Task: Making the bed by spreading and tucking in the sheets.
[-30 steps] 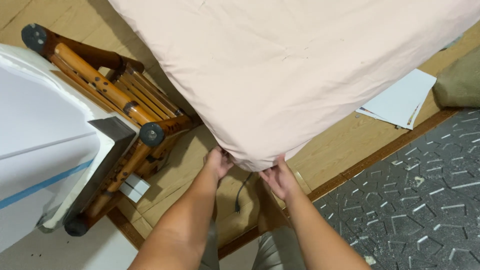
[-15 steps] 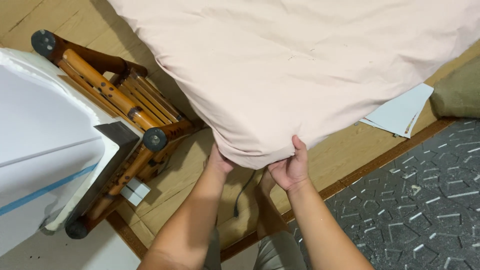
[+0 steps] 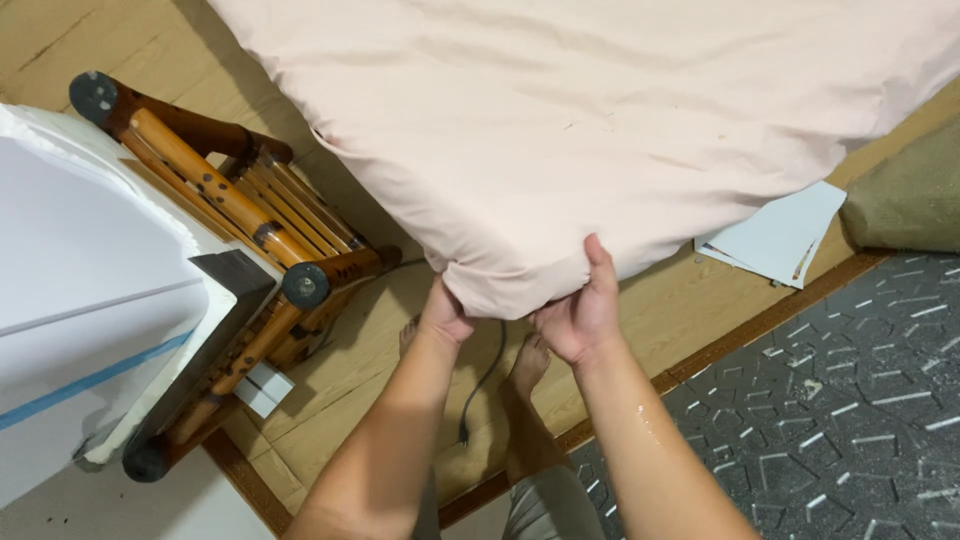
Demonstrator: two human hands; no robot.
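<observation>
Bamboo chair [image 3: 250, 215] close beside left hand [image 3: 443, 312]

One pink sheet [image 3: 600, 130], two hands, one bamboo chair [image 3: 240, 230], one black cable [image 3: 482, 380], two bare feet

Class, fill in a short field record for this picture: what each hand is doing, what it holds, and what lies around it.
left hand: grips the underside of the corner of the pink sheet
right hand: grips the same corner, thumb on top of the cloth
sheet: pale pink, creased, spread over the top of the view
floor: wood-look, meets a dark patterned mat
left of hands: overturned bamboo chair beside a white box
below corner: black cable, the person's bare feet
right: white papers, olive cushion
</observation>
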